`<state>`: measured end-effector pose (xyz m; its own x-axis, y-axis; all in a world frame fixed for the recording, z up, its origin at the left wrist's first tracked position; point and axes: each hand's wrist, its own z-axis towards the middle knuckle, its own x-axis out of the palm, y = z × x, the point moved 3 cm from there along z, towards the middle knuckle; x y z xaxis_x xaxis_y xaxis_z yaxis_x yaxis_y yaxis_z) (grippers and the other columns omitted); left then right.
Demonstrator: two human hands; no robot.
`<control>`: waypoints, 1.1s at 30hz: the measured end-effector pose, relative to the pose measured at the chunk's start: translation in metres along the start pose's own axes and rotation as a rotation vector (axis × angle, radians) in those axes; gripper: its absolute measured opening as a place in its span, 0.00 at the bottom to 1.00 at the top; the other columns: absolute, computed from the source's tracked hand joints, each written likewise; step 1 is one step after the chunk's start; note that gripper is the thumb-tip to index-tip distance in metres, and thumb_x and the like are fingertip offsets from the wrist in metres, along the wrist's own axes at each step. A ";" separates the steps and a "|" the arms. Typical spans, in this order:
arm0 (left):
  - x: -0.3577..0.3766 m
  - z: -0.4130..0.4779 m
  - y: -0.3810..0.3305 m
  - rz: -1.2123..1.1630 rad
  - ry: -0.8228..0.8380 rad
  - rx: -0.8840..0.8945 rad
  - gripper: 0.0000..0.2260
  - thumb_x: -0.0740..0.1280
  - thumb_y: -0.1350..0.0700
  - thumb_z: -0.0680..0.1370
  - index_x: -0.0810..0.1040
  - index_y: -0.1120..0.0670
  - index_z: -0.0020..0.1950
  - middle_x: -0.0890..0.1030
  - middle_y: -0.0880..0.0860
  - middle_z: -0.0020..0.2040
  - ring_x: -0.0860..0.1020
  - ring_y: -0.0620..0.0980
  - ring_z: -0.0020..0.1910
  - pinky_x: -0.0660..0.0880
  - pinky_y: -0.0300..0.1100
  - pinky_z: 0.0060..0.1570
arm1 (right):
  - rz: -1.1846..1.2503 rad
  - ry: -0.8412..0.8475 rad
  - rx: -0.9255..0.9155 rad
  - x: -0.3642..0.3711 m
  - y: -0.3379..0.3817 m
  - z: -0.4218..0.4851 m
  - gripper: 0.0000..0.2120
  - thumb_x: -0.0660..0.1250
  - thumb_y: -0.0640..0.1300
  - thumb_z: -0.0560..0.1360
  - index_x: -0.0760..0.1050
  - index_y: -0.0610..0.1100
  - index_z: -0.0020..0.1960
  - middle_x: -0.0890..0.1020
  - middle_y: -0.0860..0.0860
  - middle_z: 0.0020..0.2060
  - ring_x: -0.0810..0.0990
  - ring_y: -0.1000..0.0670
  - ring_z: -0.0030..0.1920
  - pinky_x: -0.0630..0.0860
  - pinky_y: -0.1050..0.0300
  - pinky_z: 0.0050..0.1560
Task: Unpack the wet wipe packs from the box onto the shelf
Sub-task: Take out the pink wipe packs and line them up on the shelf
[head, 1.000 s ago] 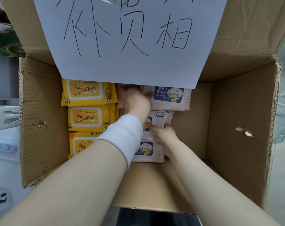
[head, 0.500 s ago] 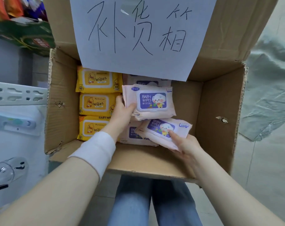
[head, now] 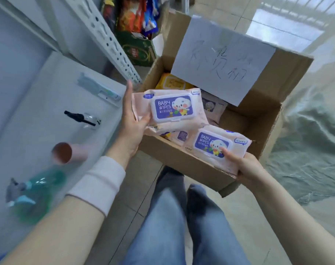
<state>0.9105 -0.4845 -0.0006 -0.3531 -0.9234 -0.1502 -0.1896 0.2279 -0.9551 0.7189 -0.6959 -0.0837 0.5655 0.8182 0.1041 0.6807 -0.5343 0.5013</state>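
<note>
One pack [head: 172, 109] clasped in left grip [head: 131, 129], second pack [head: 212, 144] in right grip [head: 243, 165], both held over the box [head: 182, 157] near edge. Mid-carry. Next: swing left, lay flat on shelf [head: 38, 88].

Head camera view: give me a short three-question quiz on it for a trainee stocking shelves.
1. True or false: the left hand holds a yellow pack.
2. What does the right hand grip? A a pink wipes pack; B a spray bottle; C a cup.
3. What colour is the far pack showing below the paper sign in the box?
Key: 1 false; 2 A; 3 yellow.
</note>
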 end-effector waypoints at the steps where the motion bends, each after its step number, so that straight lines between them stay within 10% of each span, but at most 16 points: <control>1: -0.013 -0.019 -0.022 -0.031 -0.017 0.010 0.30 0.61 0.65 0.78 0.60 0.32 0.67 0.61 0.42 0.73 0.68 0.48 0.71 0.78 0.49 0.56 | -0.013 0.052 -0.039 0.009 0.009 -0.019 0.46 0.81 0.59 0.47 0.75 0.43 0.61 0.83 0.46 0.56 0.83 0.44 0.54 0.79 0.45 0.55; 6: -0.097 -0.106 -0.112 -0.187 -0.181 0.090 0.20 0.55 0.67 0.81 0.74 0.45 0.61 0.82 0.35 0.51 0.80 0.38 0.53 0.81 0.38 0.42 | -0.111 0.268 -0.226 0.070 0.059 -0.113 0.32 0.76 0.51 0.60 0.75 0.42 0.61 0.84 0.46 0.53 0.85 0.48 0.49 0.82 0.56 0.41; 9: -0.158 -0.153 -0.147 -0.213 -0.336 0.160 0.18 0.55 0.65 0.81 0.75 0.46 0.62 0.81 0.42 0.56 0.80 0.42 0.54 0.80 0.39 0.44 | -0.181 0.414 -0.311 0.122 0.079 -0.163 0.18 0.70 0.45 0.66 0.76 0.44 0.55 0.84 0.47 0.50 0.86 0.50 0.44 0.83 0.56 0.39; 14: -0.256 -0.234 -0.188 -0.295 -0.552 0.349 0.15 0.54 0.65 0.81 0.75 0.51 0.59 0.82 0.42 0.53 0.79 0.40 0.54 0.77 0.34 0.49 | -0.368 0.609 -0.391 0.209 0.089 -0.229 0.42 0.82 0.54 0.52 0.74 0.41 0.62 0.83 0.44 0.55 0.83 0.44 0.53 0.82 0.52 0.45; 20: -0.383 -0.357 -0.208 -0.318 -0.701 0.507 0.15 0.64 0.43 0.71 0.81 0.47 0.53 0.82 0.42 0.51 0.81 0.40 0.50 0.80 0.36 0.36 | -0.459 0.805 -0.467 0.326 0.066 -0.303 0.24 0.69 0.43 0.69 0.72 0.41 0.64 0.82 0.43 0.57 0.81 0.44 0.57 0.81 0.52 0.52; 23: -0.443 -0.398 -0.199 -0.305 -0.824 0.536 0.12 0.71 0.50 0.70 0.80 0.49 0.52 0.83 0.39 0.42 0.79 0.36 0.40 0.78 0.32 0.31 | -0.489 0.812 -0.506 0.384 0.044 -0.333 0.17 0.67 0.40 0.72 0.75 0.41 0.61 0.83 0.44 0.55 0.83 0.47 0.52 0.82 0.56 0.46; 30: -0.556 -0.444 -0.160 -0.224 -0.982 0.530 0.23 0.65 0.66 0.73 0.68 0.46 0.62 0.74 0.48 0.63 0.77 0.42 0.56 0.79 0.37 0.44 | -0.539 0.896 -0.578 0.508 0.014 -0.371 0.37 0.80 0.51 0.54 0.75 0.41 0.60 0.84 0.47 0.54 0.83 0.45 0.54 0.82 0.53 0.48; 33: -0.606 -0.453 -0.145 -0.253 -1.013 0.502 0.30 0.62 0.70 0.76 0.61 0.42 0.68 0.70 0.44 0.68 0.76 0.48 0.57 0.80 0.40 0.34 | -0.551 0.976 -0.626 0.565 0.010 -0.379 0.41 0.83 0.55 0.46 0.77 0.40 0.55 0.85 0.47 0.50 0.84 0.48 0.50 0.81 0.58 0.44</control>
<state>0.7364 0.1818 0.3442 0.5818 -0.8011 0.1406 0.3151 0.0627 -0.9470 0.8685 -0.1585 0.3053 -0.4742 0.8563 0.2047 0.2305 -0.1037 0.9675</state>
